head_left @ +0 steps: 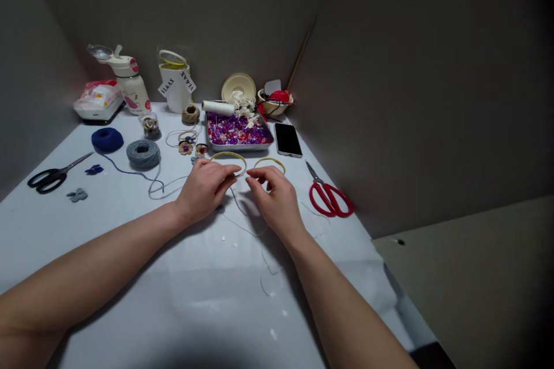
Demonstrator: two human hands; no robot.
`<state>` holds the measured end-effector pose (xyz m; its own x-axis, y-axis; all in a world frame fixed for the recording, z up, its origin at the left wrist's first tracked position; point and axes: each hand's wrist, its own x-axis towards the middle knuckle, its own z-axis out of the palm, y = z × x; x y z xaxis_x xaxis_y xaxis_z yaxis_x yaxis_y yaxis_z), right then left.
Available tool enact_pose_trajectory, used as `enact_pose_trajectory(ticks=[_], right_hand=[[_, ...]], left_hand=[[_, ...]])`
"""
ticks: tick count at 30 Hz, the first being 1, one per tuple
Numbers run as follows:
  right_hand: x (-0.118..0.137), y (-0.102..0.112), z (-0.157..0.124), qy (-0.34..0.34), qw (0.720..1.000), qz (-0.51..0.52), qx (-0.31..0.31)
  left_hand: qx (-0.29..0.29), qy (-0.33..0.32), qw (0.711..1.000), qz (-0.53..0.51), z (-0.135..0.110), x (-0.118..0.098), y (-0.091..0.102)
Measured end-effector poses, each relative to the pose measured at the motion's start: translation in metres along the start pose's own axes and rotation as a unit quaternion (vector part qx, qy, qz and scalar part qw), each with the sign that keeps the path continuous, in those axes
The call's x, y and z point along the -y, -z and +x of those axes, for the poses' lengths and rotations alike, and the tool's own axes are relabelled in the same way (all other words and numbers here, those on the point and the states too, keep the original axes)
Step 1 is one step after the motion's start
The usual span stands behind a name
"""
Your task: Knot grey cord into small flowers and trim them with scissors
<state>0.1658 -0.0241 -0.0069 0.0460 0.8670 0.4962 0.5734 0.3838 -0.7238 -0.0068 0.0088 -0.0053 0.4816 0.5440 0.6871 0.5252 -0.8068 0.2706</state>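
Pointing inward | left hand: fingers pinching yellow band | right hand: fingers narrow, hold unclear

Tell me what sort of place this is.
Probably a small craft workspace: a white table holds balls of yarn, a tray of purple and red beads and red-handled scissors.

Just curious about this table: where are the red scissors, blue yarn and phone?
Red scissors (328, 194), head view: on the red handles.
Blue yarn (107, 140), head view: middle of the ball.
Phone (288, 139), head view: on the dark screen.
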Motion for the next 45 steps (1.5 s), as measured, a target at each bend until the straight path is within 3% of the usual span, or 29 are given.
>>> enact_pose_trajectory(ticks=[10, 19, 28, 33, 36, 38, 40, 42, 45], right_hand=[[0.001, -0.006, 0.0, -0.073, 0.997, 0.034, 0.01], [0.004, -0.005, -0.002, 0.082, 0.992, -0.091, -0.007], [0.012, -0.004, -0.005, 0.132, 0.972, -0.194, 0.0], [0.015, 0.005, -0.003, 0.135, 0.98, -0.145, -0.016], [0.001, 0.039, 0.002, 0.072, 0.977, -0.193, -0.053], [-0.017, 0.069, 0.003, -0.024, 0.948, -0.313, -0.059], [-0.038, 0.094, 0.002, -0.133, 0.89, -0.436, 0.001], [-0.056, 0.109, 0.001, -0.205, 0.845, -0.487, 0.084], [-0.068, 0.11, 0.003, -0.223, 0.823, -0.504, 0.137]], left_hand=[[0.034, 0.003, 0.999, -0.013, -0.003, -0.001, -0.007], [0.054, 0.071, 0.992, -0.085, -0.003, -0.005, -0.009], [0.063, 0.108, 0.983, -0.133, 0.0, -0.008, -0.007], [0.04, 0.113, 0.98, -0.157, -0.001, -0.006, -0.006], [0.027, 0.141, 0.974, -0.176, 0.0, -0.004, -0.007], [0.018, 0.173, 0.964, -0.2, 0.001, -0.003, -0.008], [0.01, 0.208, 0.949, -0.235, 0.002, -0.002, -0.008], [0.002, 0.241, 0.931, -0.275, 0.004, 0.0, -0.009], [-0.016, 0.274, 0.905, -0.324, 0.006, 0.004, -0.008]])
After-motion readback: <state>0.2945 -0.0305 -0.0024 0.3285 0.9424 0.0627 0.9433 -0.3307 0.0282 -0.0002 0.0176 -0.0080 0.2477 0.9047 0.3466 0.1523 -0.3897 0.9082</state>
